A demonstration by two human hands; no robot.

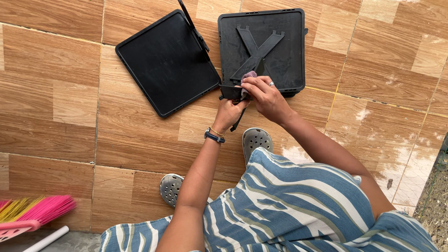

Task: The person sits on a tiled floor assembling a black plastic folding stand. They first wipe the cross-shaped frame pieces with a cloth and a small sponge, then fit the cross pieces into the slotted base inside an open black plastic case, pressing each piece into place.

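Note:
A black square plastic bin (284, 46) lies upside down on the tiled floor, an X-shaped rib on its base. Its flat black lid (163, 63) lies beside it to the left. My left hand (229, 112) grips the bin's near edge. My right hand (263, 93) presses a small purplish cloth (249, 74) against that same edge, right above the left hand. A ring is on my right hand and a dark band on my left wrist.
My feet in grey perforated clogs (255, 140) stand just below the bin. A pink and yellow broom head (35, 212) and a white handle (46, 239) lie at the lower left. Gravel borders the tiles at the right.

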